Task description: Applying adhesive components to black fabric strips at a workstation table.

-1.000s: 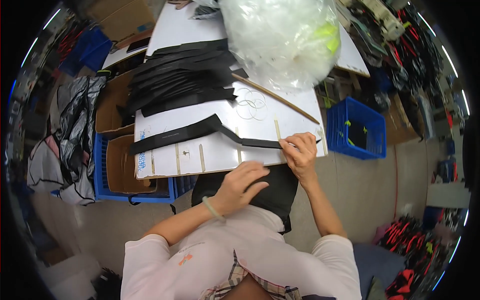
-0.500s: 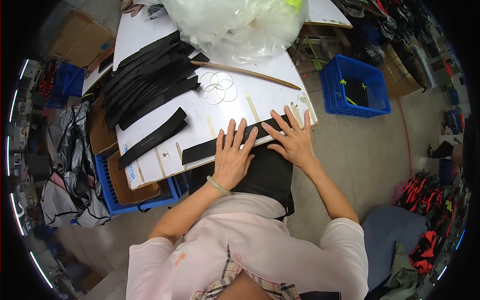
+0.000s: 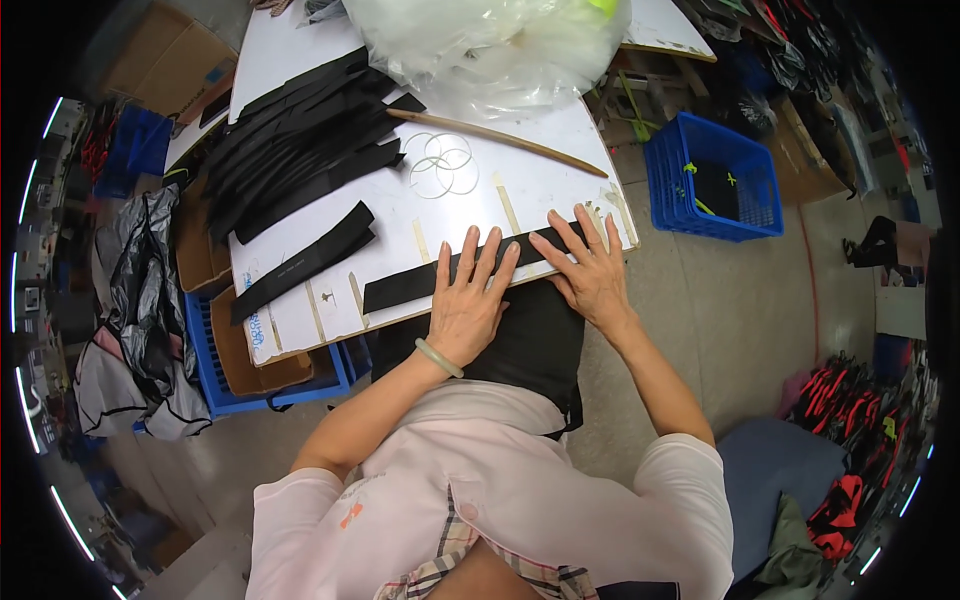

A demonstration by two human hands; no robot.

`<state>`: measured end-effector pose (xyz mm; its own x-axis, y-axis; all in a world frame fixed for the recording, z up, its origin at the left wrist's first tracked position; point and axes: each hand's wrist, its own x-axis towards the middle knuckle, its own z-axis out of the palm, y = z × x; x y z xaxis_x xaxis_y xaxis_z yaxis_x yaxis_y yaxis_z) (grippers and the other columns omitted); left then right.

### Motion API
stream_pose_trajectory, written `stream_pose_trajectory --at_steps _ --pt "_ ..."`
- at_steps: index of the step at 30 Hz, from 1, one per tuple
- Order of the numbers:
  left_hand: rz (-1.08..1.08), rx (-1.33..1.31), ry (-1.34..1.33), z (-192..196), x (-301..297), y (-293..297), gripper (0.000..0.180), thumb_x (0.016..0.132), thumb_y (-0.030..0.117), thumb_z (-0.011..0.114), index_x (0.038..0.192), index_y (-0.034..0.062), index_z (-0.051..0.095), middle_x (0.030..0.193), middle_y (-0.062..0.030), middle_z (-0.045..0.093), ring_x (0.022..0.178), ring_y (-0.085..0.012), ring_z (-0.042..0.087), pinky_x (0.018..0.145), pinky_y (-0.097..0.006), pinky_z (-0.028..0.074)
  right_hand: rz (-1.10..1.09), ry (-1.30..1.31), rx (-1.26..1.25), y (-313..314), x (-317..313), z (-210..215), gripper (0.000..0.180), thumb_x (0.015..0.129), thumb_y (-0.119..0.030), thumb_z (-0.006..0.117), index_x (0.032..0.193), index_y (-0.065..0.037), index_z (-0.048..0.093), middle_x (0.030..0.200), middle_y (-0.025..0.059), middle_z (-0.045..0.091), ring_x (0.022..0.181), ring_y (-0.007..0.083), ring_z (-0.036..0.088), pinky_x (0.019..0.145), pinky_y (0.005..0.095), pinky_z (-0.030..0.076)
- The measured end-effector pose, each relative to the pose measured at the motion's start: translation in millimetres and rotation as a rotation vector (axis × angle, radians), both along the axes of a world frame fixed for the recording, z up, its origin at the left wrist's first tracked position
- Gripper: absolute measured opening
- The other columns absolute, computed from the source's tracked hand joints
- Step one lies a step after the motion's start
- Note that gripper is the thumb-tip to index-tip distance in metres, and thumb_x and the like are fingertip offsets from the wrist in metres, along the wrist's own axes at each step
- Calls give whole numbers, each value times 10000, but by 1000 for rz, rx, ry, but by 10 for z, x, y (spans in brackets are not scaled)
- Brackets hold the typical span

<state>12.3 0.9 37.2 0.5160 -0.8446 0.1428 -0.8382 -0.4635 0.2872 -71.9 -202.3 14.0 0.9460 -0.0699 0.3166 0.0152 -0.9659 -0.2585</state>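
Note:
A flat black fabric strip (image 3: pixel 400 288) lies along the near edge of the white table (image 3: pixel 400 238). My left hand (image 3: pixel 466 308) rests flat on its middle part, fingers spread. On the strip's right end lies my right hand (image 3: pixel 594 276), its fingers also stretched out and apart. Neither hand grips anything. Two or more black strips (image 3: pixel 305 265) overlap at the table's left, apart from my hands. Beyond them is a large fanned pile of black strips (image 3: pixel 300 150). Several thin pale rings (image 3: pixel 443 165) overlap on the tabletop, near a long wooden stick (image 3: pixel 510 147).
A big clear plastic bag (image 3: pixel 490 50) covers the table's far side. To the right, a blue crate (image 3: pixel 710 222) stands on the floor. Below the table's left edge sits another blue crate (image 3: pixel 207 350) holding a cardboard box (image 3: pixel 236 350). Silver-and-black sheeting (image 3: pixel 145 270) hangs at the left.
The view has shifted slightly. My hands stay on the strip, the right one's fingers angled a little differently. A person's dark-clothed leg shows more plainly at the far right.

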Motion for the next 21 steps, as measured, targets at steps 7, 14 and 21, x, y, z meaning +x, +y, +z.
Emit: stream_pose_trajectory --at_steps 7,14,21 --pt "21 5 -72 -38 -112 -101 791 751 139 697 1412 -76 321 1525 -231 254 1442 -369 205 1154 -537 171 -2 12 -31 26 15 32 637 760 -178 741 1330 -382 543 1458 -42 451 1386 266 350 1124 547 226" --pt "28 2 -229 -139 -123 -121 585 854 101 494 1392 -86 362 1482 -249 328 1411 -390 274 1150 -539 191 -5 -39 -65 9 9 2 610 775 -140 713 1318 -372 561 1443 -33 468 1373 261 368 1124 532 222" --pt "45 -23 -240 -141 -130 -123 563 854 104 497 1374 -84 391 1467 -244 354 1397 -379 305 1142 -531 218 -10 -44 -52 17 6 1 597 786 -118 693 1313 -368 568 1435 -26 476 1369 260 373 1122 531 220"
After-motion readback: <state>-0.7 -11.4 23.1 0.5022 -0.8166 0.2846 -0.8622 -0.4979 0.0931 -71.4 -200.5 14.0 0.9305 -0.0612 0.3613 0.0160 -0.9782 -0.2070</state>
